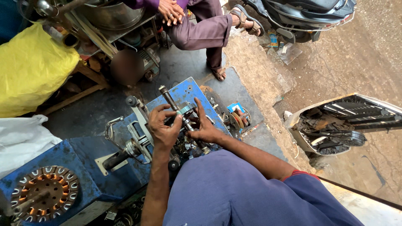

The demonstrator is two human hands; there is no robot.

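Both my hands work on a threaded steel shaft [171,99] that rises from a blue coil-winding machine [83,163]. My left hand [162,125] pinches a small teal-coloured part [186,110] mounted on the shaft. From the other side, my right hand [203,127] has its fingers closed around the shaft's lower section and the same part. A round fan stator [45,199] with copper windings sits on the machine's left end. A crank arm [136,146] of bare metal juts out just left of my left wrist.
A seated person in purple trousers [201,31] and sandals is across from me, hands clasped. A yellow bag [31,69] and a white bag [21,140] lie at left. Scooter parts [335,123] stand at right on the dirt ground; another scooter [305,16] is at top right.
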